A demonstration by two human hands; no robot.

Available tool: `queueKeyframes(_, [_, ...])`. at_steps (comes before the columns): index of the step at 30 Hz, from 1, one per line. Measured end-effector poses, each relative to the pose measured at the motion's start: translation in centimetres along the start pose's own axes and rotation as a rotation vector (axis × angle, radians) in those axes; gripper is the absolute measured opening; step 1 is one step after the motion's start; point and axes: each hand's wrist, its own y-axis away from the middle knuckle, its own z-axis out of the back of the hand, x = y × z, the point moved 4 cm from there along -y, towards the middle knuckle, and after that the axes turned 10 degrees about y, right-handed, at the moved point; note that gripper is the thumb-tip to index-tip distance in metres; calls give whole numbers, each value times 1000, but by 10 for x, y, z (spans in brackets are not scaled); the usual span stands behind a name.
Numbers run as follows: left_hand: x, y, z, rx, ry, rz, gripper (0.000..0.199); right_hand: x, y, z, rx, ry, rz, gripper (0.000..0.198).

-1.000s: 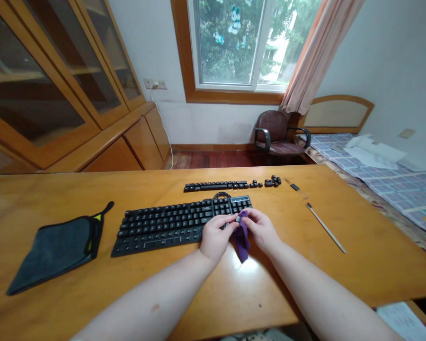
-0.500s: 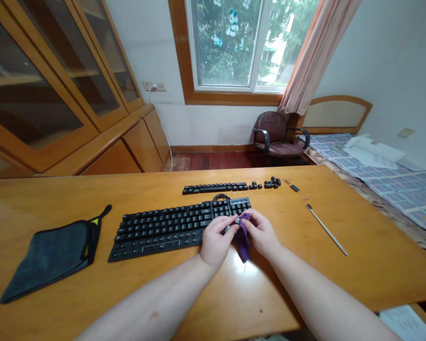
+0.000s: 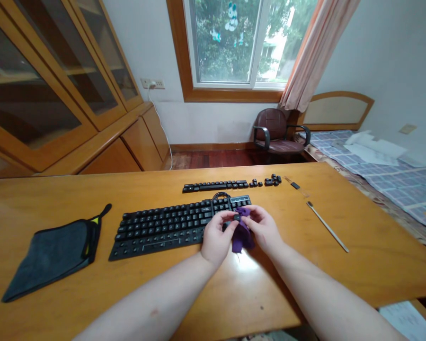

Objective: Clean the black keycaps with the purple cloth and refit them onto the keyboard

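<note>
Between thumb and forefinger, my left hand [image 3: 217,235] pinches a small black keycap [image 3: 236,217]. My right hand [image 3: 263,228] is closed on a crumpled purple cloth [image 3: 242,239], which presses close against the keycap and hangs down over the table. Behind and to the left of both hands lies a black keyboard [image 3: 163,222]; its two nearest rows show bare switches without caps, and my hands cover part of its right end. Removed keycaps [image 3: 216,186] stand in a line beyond the keyboard, with a looser group [image 3: 273,180] farther right.
On the left of the wooden table [image 3: 92,303] lies a folded grey cloth [image 3: 53,258] with a black loop. A thin brush [image 3: 327,226] and a small keycap puller [image 3: 295,185] lie to the right. Beyond the table stands a brown armchair [image 3: 275,130].
The keycap has been turned in my left fingers, so its dark side now shows. The purple cloth has bunched up and its hanging end has shifted left and up.
</note>
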Motion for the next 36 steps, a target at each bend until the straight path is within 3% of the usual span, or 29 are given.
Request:
queueKeyframes(14, [-12, -2, 4, 32, -212, -104, 24, 5, 3, -1, -2, 6, -48, 26])
queueKeyframes(22, [2, -2, 1, 17, -67, 9, 24, 1, 0, -2, 46, 51, -11, 27])
queueKeyframes(27, [-2, -5, 4, 7, -185, -70, 17, 1, -1, -1, 46, 172, 92, 23])
queueKeyframes(36, [2, -3, 8, -22, -204, 7, 17, -3, 0, -2, 32, 272, 127, 8])
